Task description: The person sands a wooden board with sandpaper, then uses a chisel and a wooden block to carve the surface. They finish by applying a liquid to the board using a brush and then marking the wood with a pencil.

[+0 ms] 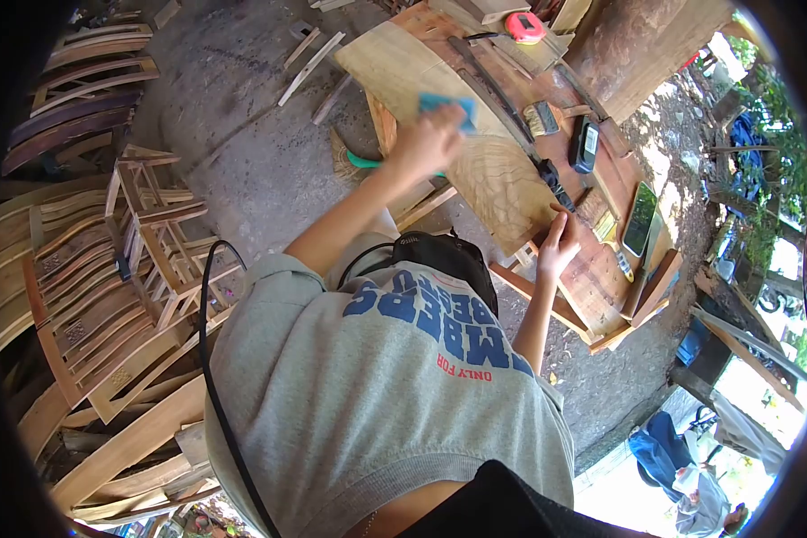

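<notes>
A long wooden board point(502, 184) lies slanted across the workbench, one end jutting past its edge over the floor. On its upper face my left hand point(435, 139) presses a blue pad point(462, 108), the fingers closed round it and slightly blurred. At the board's near end is my right hand point(558, 242), its fingers apart and its fingertips by the board's edge. A dark metal bar and a black clamp-like tool point(554, 179) lie along the board's right side.
On the bench point(592, 278) are a red tape measure point(524, 28), a brush point(541, 118), a black device point(585, 143) and a phone point(639, 219). Wooden frames point(157, 242) and curved slats stand at the left. People are at the lower right.
</notes>
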{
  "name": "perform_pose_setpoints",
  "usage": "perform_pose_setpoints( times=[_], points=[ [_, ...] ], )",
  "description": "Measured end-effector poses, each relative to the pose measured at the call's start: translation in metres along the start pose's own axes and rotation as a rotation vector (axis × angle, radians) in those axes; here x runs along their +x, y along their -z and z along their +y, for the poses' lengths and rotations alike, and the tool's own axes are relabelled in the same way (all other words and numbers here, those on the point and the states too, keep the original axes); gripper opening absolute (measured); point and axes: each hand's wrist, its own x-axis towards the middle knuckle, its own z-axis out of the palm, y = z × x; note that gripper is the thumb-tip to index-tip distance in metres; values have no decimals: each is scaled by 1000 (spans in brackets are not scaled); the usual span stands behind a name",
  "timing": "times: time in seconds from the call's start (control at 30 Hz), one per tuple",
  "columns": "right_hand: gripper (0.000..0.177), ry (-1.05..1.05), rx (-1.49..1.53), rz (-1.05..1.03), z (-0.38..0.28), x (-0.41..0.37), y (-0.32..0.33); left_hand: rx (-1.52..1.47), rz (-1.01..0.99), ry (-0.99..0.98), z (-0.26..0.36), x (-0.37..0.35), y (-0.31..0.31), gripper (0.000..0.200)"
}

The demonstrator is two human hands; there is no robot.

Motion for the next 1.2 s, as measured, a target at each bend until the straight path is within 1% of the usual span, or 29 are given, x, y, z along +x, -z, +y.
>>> perform_pose_setpoints(
  times=[0.03,0.1,0.13,0.17,0.23,0.3,0.37,0.4,0.47,0.5,0.53,0.57,0.6,0.63,0.67,0.7,0.77,0.83,0.9,0.93,1.0,1.03,1.07,1.1,1.13,1.17,1.2],
  points=[
    [26,2,2,5,0,0,1,40,48,79,-22,15,7,41],
    [28,-16,-15,-8,-1,0,1,90,116,267,-73,42,18,38],
    [28,-15,-13,-3,0,0,1,83,129,317,-98,53,22,36],
    [28,-36,-9,-9,2,-1,1,98,337,228,-122,59,15,31],
    [29,-53,-2,-9,3,0,2,151,244,295,-107,60,27,27],
    [30,-56,-3,-20,2,0,2,166,80,362,-61,50,36,21],
    [29,-75,5,-20,0,1,2,136,15,180,-30,31,23,23],
    [29,-97,7,-31,-3,2,3,135,12,176,-30,24,12,23],
    [29,-122,6,-42,-3,2,4,-24,260,-15,-31,14,-6,22],
    [29,-108,13,-52,-1,3,4,179,112,76,-35,23,15,13],
    [29,-96,19,-63,0,2,5,246,86,201,-55,35,22,13],
    [29,-100,17,-65,0,2,5,242,127,281,-71,47,35,12],
    [32,-94,35,-71,-1,3,4,335,152,326,-95,60,43,12],
    [34,-86,52,-74,-2,4,4,333,239,322,-125,69,42,15],
    [33,-94,59,-74,-2,4,3,333,295,339,-138,77,43,17],
    [33,-92,58,-69,-3,5,4,331,297,336,-131,77,41,17],
    [31,-125,35,-88,-3,5,5,329,177,409,-101,66,37,18],
    [31,-133,42,-82,-3,5,4,163,136,286,-47,40,22,19],
    [31,-129,39,-88,-6,6,6,181,183,23,0,5,-2,20],
    [30,-124,47,-75,-7,6,5,175,179,23,2,4,-1,20],
    [29,-127,45,-75,-1,6,5,176,142,3,-1,-2,10,16],
    [29,-128,49,-78,0,4,4,289,77,125,-30,12,12,17],
    [30,-122,44,-93,-2,5,5,329,106,258,-47,28,26,16],
    [30,-123,45,-100,-2,5,5,294,257,239,-85,38,28,15],
    [30,-129,43,-113,-1,5,6,337,331,301,-104,50,35,15],
    [30,-133,41,-126,-1,6,6,337,332,303,-103,49,33,15],
    [30,-130,40,-126,0,6,7,237,292,327,-99,50,30,15]
  ],
)
